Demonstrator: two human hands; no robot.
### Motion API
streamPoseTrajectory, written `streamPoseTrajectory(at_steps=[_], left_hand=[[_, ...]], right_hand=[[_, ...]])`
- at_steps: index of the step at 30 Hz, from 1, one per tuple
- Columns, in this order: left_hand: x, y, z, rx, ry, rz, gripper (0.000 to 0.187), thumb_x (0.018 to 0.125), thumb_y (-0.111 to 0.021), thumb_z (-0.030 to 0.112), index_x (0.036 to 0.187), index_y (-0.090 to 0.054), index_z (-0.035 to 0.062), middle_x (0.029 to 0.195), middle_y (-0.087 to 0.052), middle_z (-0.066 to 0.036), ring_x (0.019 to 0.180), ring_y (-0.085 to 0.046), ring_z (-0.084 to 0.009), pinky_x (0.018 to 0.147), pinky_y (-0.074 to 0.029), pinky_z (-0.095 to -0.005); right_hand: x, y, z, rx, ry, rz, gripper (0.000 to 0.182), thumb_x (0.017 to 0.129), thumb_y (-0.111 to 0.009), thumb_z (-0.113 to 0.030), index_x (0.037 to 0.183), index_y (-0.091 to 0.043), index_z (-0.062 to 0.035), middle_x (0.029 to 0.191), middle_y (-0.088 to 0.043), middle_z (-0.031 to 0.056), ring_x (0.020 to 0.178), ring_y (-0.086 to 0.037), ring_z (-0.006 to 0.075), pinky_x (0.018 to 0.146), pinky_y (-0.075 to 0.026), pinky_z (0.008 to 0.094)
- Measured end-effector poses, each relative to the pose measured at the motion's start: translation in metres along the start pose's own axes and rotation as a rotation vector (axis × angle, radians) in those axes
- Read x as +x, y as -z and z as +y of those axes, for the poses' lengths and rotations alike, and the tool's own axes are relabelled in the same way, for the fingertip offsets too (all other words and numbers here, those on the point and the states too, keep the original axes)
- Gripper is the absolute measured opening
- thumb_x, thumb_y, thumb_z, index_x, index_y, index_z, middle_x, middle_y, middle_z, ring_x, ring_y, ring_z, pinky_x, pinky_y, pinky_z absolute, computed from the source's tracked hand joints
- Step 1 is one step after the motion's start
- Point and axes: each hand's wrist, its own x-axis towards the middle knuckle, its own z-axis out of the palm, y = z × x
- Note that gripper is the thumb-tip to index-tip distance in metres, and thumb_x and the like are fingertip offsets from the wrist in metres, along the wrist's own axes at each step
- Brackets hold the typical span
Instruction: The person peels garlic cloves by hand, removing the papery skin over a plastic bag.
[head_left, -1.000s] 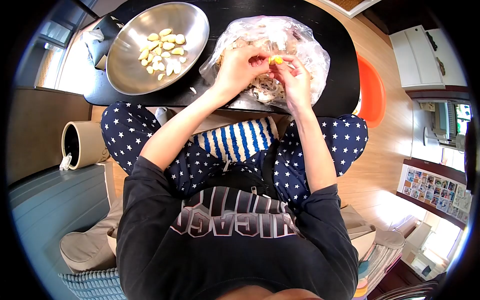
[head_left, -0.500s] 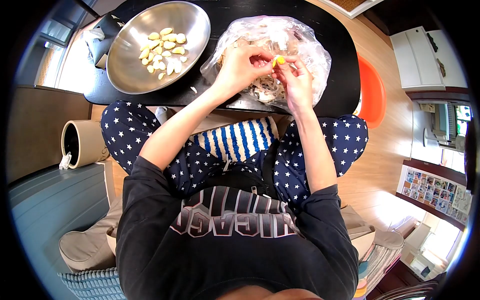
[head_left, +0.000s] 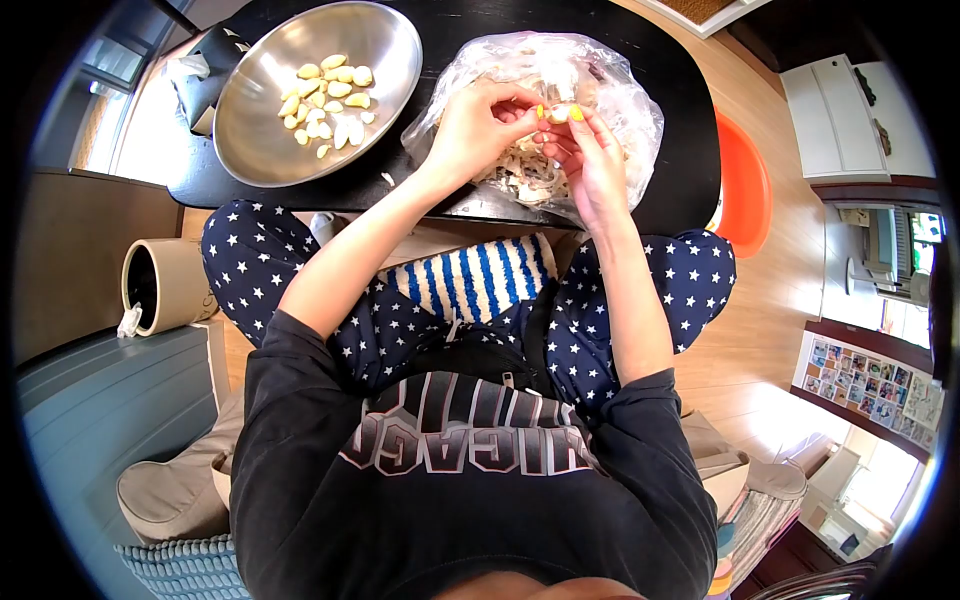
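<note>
Over the plastic bag, both hands meet at a small pale garlic clove [head_left: 558, 116]. My left hand [head_left: 478, 132] pinches it from one side between thumb and forefinger. From the other side, the thumb and fingers of my right hand [head_left: 597, 165] close on it. Both thumbnails look bright yellow. Beneath my hands the clear plastic bag [head_left: 637, 112] lies open, with papery garlic skins [head_left: 535, 178] showing inside. Peeled garlic cloves [head_left: 338, 90] sit in a wide steel bowl [head_left: 247, 140] to the left of the bag.
The black table [head_left: 685, 160] carries the bowl and the bag. A white scrap [head_left: 387, 179] lies near its front edge. Beyond the bowl stands a tissue box [head_left: 203, 85]. A striped towel [head_left: 470, 280] rests across my lap, and an orange seat [head_left: 742, 185] is to the right.
My thumbs have moved apart, and a pale clove now shows between them. My right hand has shifted slightly to the right. The bowl and bag have stayed put.
</note>
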Motion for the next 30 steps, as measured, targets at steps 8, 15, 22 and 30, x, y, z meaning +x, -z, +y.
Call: streamPoseTrajectory(at_steps=[8, 15, 22, 30], left_hand=[[-0.001, 0.003, 0.006, 0.129, -0.032, -0.113, 0.022, 0.076, -0.067, 0.007, 0.097, -0.067, 0.0048, 0.081, -0.065, -0.005, 0.073, -0.058, -0.0077, 0.065, -0.047, -0.0203], [-0.001, 0.001, -0.003, 0.116, -0.163, -0.073, 0.02, 0.075, -0.067, 0.007, 0.095, -0.067, 0.0048, 0.079, -0.064, -0.007, 0.068, -0.059, -0.0115, 0.063, -0.047, -0.0229], [-0.002, 0.003, -0.005, 0.166, -0.146, -0.09, 0.018, 0.077, -0.064, 0.004, 0.094, -0.067, 0.0032, 0.083, -0.065, -0.008, 0.07, -0.06, -0.0126, 0.065, -0.048, -0.0232], [0.003, 0.006, 0.003, 0.083, -0.159, -0.141, 0.019, 0.076, -0.065, 0.008, 0.095, -0.067, 0.0031, 0.085, -0.066, -0.011, 0.077, -0.065, -0.0186, 0.071, -0.05, -0.0269]], right_hand=[[0.001, 0.002, 0.003, -0.188, 0.102, 0.022, 0.018, 0.092, -0.05, -0.016, 0.102, -0.054, -0.0012, 0.084, -0.062, 0.0063, 0.07, -0.058, 0.0099, 0.062, -0.047, 0.0207], [0.001, 0.001, 0.004, -0.43, 0.25, -0.005, 0.018, 0.091, -0.052, -0.014, 0.101, -0.056, 0.0006, 0.082, -0.061, 0.0049, 0.067, -0.056, 0.0078, 0.06, -0.046, 0.0201], [-0.004, -0.002, 0.008, -0.497, 0.27, -0.006, 0.019, 0.091, -0.052, -0.014, 0.102, -0.057, 0.0018, 0.081, -0.061, 0.0055, 0.066, -0.056, 0.0079, 0.061, -0.046, 0.0203], [0.001, 0.002, 0.005, -0.333, 0.193, 0.013, 0.022, 0.091, -0.053, -0.016, 0.101, -0.056, 0.0027, 0.079, -0.062, 0.0062, 0.066, -0.057, 0.0085, 0.061, -0.047, 0.0204]])
